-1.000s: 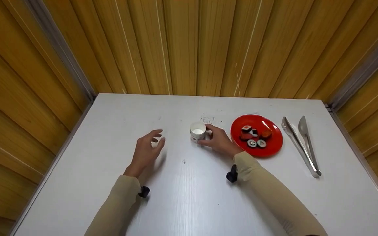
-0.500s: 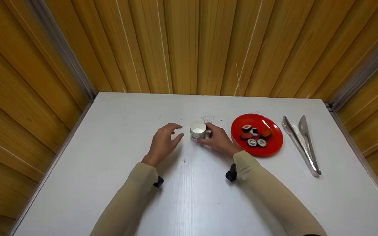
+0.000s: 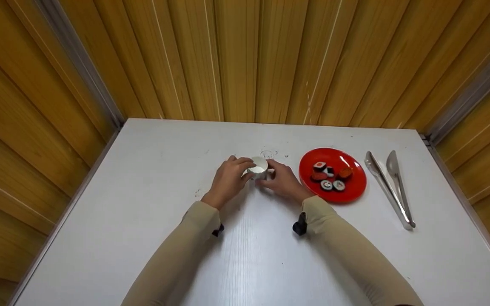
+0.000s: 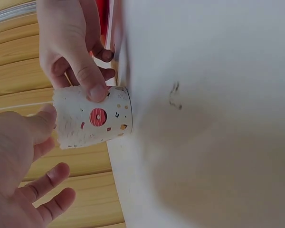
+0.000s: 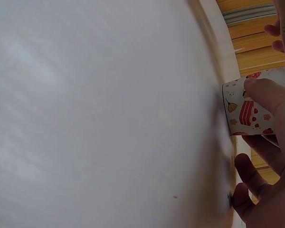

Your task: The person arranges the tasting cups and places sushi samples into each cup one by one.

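Note:
A small white paper cup (image 3: pixel 260 172) stands upright on the white table in the head view. In the left wrist view the cup (image 4: pixel 97 116) shows a donut print and an uneven rim; red cake prints appear in the right wrist view. My right hand (image 3: pixel 284 180) holds its right side, the thumb (image 5: pixel 266 92) pressed on the wall and a finger behind. From the left, my left hand (image 3: pixel 229 177) pinches the rim, with index finger over the opening and thumb outside. Its other fingers (image 4: pixel 54 190) stay off the cup. The cup's contents cannot be made out.
A red plate (image 3: pixel 355 187) with several sushi pieces (image 3: pixel 326 185) lies right of my right hand. Metal tongs (image 3: pixel 387 187) and a metal spatula-like utensil (image 3: pixel 394 163) lie farther right. A wood-panelled wall (image 3: pixel 236 63) rises behind the table (image 3: pixel 177 140).
My left hand has moved right and slightly away from me, from apart beside the cup to its rim. My right hand has kept its hold on the cup in place.

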`<state>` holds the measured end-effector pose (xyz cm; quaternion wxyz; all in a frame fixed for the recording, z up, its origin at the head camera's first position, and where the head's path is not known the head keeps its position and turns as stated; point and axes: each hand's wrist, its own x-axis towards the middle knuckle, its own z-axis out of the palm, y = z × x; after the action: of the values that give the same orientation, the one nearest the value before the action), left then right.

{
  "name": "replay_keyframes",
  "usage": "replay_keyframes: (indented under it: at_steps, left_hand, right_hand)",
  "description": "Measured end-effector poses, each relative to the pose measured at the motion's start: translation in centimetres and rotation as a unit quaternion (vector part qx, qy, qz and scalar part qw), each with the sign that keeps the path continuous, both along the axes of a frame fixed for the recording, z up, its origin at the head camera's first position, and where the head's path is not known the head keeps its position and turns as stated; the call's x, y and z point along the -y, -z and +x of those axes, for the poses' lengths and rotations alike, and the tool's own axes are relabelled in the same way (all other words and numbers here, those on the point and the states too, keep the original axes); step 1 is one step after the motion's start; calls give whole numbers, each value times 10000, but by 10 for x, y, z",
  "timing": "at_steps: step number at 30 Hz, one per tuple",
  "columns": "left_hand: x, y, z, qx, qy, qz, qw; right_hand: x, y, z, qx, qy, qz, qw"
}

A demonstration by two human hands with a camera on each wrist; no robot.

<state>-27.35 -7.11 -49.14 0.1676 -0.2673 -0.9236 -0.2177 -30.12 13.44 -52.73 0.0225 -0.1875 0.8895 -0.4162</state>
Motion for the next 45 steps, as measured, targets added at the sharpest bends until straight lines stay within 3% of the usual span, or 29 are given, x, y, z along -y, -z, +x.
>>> replay_keyframes:
  at_steps: [12,26,37,45]
  left_hand:
    - [-9,3,-5,-65,171,16,9998]
    - [-10,5,-5,-72,151,-19,9999]
    - [-10,-1,-4,220,219,-27,9995]
    - [-9,-5,-6,173,293,11,9994]
  right_hand:
    - [1,-1,-1,12,-32,-85,10000]
    - [0,-1,1,124,13,-32,9999]
    - [0,0,3,134,67,-5,9999]
    - [0,0,3,75,41,-7,10000]
